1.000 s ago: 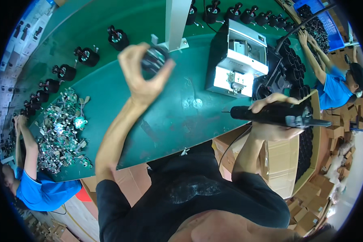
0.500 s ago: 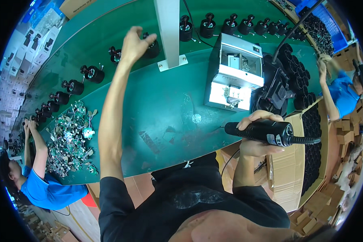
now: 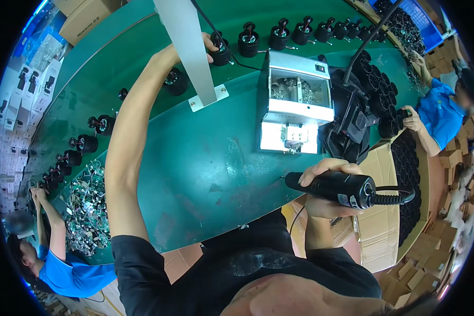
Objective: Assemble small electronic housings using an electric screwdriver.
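Note:
My left arm stretches to the far side of the bench and passes behind a pale metal post [image 3: 187, 47], which hides most of the hand. Past the post, the fingers of my left hand [image 3: 209, 43] close against a black round housing [image 3: 220, 56] with a small circuit board and wires in its top. Wrapped in my right hand [image 3: 321, 204] is a black electric screwdriver [image 3: 334, 187], held level above the near edge, its thin bit pointing left and its cable leaving at the right. A silver screw feeder [image 3: 298, 108] with a lit front stands beyond it.
More black housings [image 3: 248, 43] line the far strip of the green bench [image 3: 195, 158]. Circuit boards [image 3: 87, 210] are heaped at left. Black cups [image 3: 374, 89] and an open carton [image 3: 376, 216] are at right. Co-workers in blue sit left [image 3: 71, 274] and right [image 3: 447, 113].
My left hand has moved right, behind the post, and taken hold of a housing. The view has shifted; my right hand still holds the screwdriver. The right co-worker's hand now reaches the black cups.

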The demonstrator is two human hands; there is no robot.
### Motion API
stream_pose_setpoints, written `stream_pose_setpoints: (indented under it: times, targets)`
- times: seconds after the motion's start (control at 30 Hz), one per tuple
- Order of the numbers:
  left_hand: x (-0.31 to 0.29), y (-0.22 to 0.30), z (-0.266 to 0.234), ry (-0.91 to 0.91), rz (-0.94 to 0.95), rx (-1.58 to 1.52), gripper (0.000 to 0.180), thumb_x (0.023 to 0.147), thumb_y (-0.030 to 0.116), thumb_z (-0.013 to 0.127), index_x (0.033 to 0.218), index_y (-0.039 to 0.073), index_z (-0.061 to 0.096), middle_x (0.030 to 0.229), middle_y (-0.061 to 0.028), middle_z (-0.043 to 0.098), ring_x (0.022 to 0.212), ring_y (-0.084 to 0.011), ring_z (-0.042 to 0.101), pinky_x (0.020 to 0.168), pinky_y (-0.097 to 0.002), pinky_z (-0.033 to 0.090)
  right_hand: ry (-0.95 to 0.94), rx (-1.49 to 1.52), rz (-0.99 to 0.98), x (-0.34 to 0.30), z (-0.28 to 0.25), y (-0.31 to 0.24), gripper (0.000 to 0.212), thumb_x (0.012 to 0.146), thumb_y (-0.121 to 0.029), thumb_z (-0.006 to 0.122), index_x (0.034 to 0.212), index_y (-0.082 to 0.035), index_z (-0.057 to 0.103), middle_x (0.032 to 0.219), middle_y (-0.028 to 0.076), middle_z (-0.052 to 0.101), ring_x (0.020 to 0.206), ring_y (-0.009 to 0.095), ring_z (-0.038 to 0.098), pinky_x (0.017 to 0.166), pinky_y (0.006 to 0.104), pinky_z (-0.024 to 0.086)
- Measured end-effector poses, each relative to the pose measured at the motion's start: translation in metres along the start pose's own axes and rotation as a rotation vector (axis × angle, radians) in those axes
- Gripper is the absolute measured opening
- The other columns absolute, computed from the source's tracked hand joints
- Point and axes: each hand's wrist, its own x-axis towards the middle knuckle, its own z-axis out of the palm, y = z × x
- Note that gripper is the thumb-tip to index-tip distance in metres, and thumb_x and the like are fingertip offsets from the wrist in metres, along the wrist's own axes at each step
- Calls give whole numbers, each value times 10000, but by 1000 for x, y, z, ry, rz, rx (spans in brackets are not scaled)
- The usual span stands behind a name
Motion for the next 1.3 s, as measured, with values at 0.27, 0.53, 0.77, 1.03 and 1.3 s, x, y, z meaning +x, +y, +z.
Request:
stream_pose_setpoints:
  times: [0.27,0.53,0.77,1.03,1.3]
  targets:
    - [-6,22,-25,115,-150,-89,214,773,207,777,815,1,734,811,-80,698,707,-198,615,666,-325,494,-37,59,25,0,8,-1,741,911,-774,334,1149,-91,495,754,114,642,568,181,613,509,259,491]
    - [-135,204,-181,590,-661,346,300,835,311,778,956,36,778,745,7,662,647,-78,529,590,-216,389,16,132,14,2,2,-1,737,921,-758,323,1233,-108,477,847,139,647,555,184,620,485,269,498]
    - [-167,296,-53,204,-309,-219,193,673,41,792,838,-42,736,1138,-191,674,916,-310,662,817,-348,517,-129,210,-298,67,12,-18,768,915,-769,284,1290,-113,423,886,182,633,439,196,593,348,261,468]
    - [-157,297,55,272,-290,-292,143,706,10,785,805,-43,696,1159,-170,624,947,-309,639,825,-355,521,-155,-47,-208,86,34,-29,797,917,-768,235,1290,-88,421,882,180,638,423,191,593,320,266,480]
    - [-172,276,102,557,-86,-510,225,711,14,801,813,-36,607,1228,-158,573,918,-291,628,767,-334,523,-51,262,-184,77,29,-37,828,945,-747,210,1246,-31,498,765,162,652,461,199,618,392,242,507]
